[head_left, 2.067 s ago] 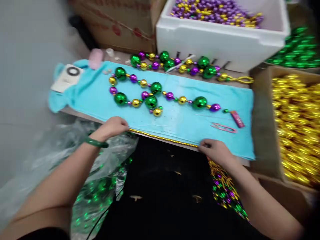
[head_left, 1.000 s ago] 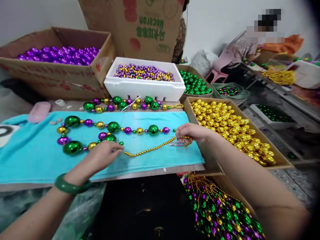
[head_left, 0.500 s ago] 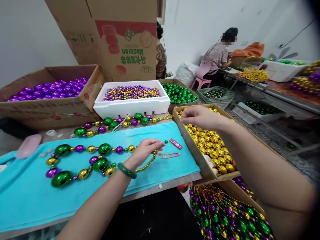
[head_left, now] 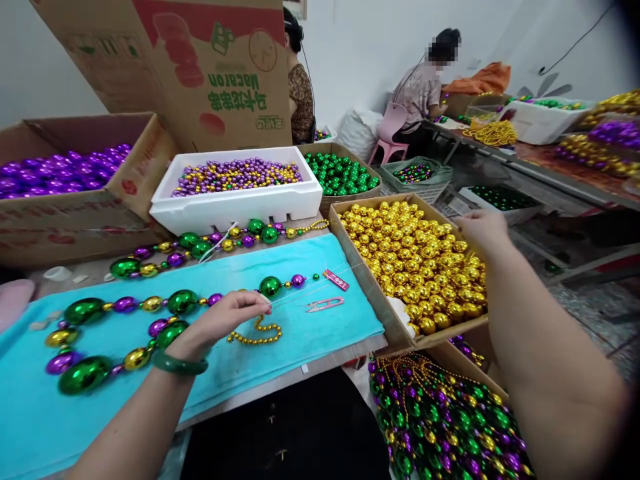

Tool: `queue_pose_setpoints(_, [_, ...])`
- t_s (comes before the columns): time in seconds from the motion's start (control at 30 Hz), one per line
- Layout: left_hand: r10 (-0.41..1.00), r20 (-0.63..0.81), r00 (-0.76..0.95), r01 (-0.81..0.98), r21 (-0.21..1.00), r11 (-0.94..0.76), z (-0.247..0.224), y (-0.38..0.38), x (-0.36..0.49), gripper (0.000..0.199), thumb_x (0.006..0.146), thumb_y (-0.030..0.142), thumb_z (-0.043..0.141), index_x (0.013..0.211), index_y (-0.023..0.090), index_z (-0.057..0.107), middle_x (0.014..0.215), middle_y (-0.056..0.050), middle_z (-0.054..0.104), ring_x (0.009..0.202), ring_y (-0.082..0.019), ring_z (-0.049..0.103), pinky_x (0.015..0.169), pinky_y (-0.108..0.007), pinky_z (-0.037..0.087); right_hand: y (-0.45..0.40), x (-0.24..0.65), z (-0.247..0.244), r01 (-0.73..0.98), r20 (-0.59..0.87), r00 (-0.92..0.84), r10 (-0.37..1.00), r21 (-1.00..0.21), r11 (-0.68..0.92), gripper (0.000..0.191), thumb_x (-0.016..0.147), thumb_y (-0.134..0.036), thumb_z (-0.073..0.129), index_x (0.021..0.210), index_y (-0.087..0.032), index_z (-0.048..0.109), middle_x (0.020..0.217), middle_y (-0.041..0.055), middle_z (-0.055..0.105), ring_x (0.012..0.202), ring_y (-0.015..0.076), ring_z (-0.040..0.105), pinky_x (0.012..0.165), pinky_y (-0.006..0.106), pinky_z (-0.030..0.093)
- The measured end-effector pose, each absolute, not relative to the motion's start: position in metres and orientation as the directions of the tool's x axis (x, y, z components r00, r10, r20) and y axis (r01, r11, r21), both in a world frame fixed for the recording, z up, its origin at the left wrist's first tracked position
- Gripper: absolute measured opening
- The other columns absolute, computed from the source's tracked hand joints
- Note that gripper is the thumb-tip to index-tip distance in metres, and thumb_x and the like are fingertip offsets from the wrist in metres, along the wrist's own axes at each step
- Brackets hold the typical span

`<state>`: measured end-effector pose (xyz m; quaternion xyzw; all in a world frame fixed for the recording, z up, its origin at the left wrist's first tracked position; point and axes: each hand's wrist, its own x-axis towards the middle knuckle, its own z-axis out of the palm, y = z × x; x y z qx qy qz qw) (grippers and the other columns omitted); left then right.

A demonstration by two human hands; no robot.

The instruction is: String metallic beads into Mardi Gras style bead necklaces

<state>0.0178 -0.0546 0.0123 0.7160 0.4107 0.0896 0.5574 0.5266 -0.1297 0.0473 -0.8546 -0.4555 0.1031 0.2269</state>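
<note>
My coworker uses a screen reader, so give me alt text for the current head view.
A left hand wearing a green bangle pinches thin thread above a blue towel bearing purple, green and gold beads. The right hand is raised near a box of gold beads; a white bead box stands behind.

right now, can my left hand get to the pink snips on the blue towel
Probably yes. The pink snips lie uncovered on the blue towel, just right of the left hand. Fine thread runs from its fingertips past them, so it may need to let go first.
</note>
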Motion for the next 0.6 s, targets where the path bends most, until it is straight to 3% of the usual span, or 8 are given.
queue_pose_setpoints(0.1, [0.689, -0.318, 0.651, 0.446, 0.895, -0.008, 0.014, -0.053, 0.013, 0.027, 0.073, 0.045, 0.061, 0.074, 0.019, 0.069, 0.101, -0.007, 0.066, 0.098, -0.023, 0.058, 0.092, -0.036, 0.041, -0.129, 0.512, 0.014, 0.677, 0.019, 0.689, 0.725, -0.375, -0.633, 0.021, 0.077, -0.028, 0.047, 0.065, -0.016, 0.059, 0.06, 0.0115, 0.059, 0.063, 0.0238, 0.056, 0.058, 0.037, 0.037])
queue_pose_setpoints(0.27, [0.688, -0.315, 0.654, 0.375, 0.925, 0.067, 0.013, -0.058, 0.018, 0.024, 0.074, 0.041, 0.061, 0.078, 0.018, 0.067, 0.09, -0.007, 0.068, 0.092, -0.022, 0.06, 0.091, -0.037, 0.042, -0.124, 0.456, -0.004, 0.739, 0.013, 0.641, 0.767, -0.282, -0.613, 0.013, 0.071, -0.02, 0.055, 0.073, -0.013, 0.065, 0.081, 0.0151, 0.066, 0.08, 0.0261, 0.059, 0.066, 0.034, 0.04])
queue_pose_setpoints(0.33, [0.68, -0.323, 0.658, 0.394, 0.918, 0.054, 0.016, -0.061, 0.027, 0.025, 0.074, 0.042, 0.06, 0.075, 0.017, 0.065, 0.082, -0.006, 0.067, 0.084, -0.02, 0.06, 0.085, -0.035, 0.044, -0.126, 0.417, 0.0, 0.805, 0.069, 0.563, 0.823, -0.27, -0.528, 0.017, 0.074, -0.019, 0.051, 0.082, -0.016, 0.066, 0.093, 0.0132, 0.067, 0.09, 0.0253, 0.058, 0.073, 0.033, 0.04])
queue_pose_setpoints(0.37, [0.667, -0.327, 0.669, 0.409, 0.912, 0.036, 0.017, -0.062, 0.032, 0.026, 0.075, 0.043, 0.059, 0.074, 0.017, 0.064, 0.078, -0.004, 0.066, 0.079, -0.018, 0.059, 0.081, -0.033, 0.045, -0.128, 0.395, 0.002, 0.87, 0.108, 0.449, 0.887, -0.279, -0.407, 0.02, 0.077, -0.02, 0.047, 0.084, -0.017, 0.066, 0.094, 0.0114, 0.067, 0.089, 0.0237, 0.058, 0.073, 0.032, 0.04])
queue_pose_setpoints(0.47, [0.667, -0.333, 0.667, 0.466, 0.884, -0.024, 0.017, -0.065, 0.047, 0.028, 0.077, 0.044, 0.054, 0.074, 0.017, 0.062, 0.072, -0.002, 0.063, 0.069, -0.015, 0.055, 0.068, -0.028, 0.045, -0.136, 0.333, 0.0, 0.922, -0.012, 0.078, 0.997, -0.378, -0.077, 0.021, 0.081, -0.024, 0.046, 0.085, -0.02, 0.066, 0.087, 0.0059, 0.068, 0.08, 0.0193, 0.06, 0.069, 0.027, 0.041])
queue_pose_setpoints(0.6, [0.783, -0.252, 0.569, 0.535, 0.837, -0.119, 0.006, -0.063, 0.052, 0.025, 0.078, 0.04, 0.052, 0.075, 0.016, 0.062, 0.073, -0.001, 0.062, 0.07, -0.014, 0.055, 0.066, -0.026, 0.043, -0.144, 0.296, -0.018, 0.946, -0.074, 0.015, 0.997, -0.321, -0.038, 0.023, 0.085, -0.023, 0.042, 0.091, -0.02, 0.065, 0.097, 0.0067, 0.067, 0.085, 0.02, 0.06, 0.069, 0.027, 0.039])
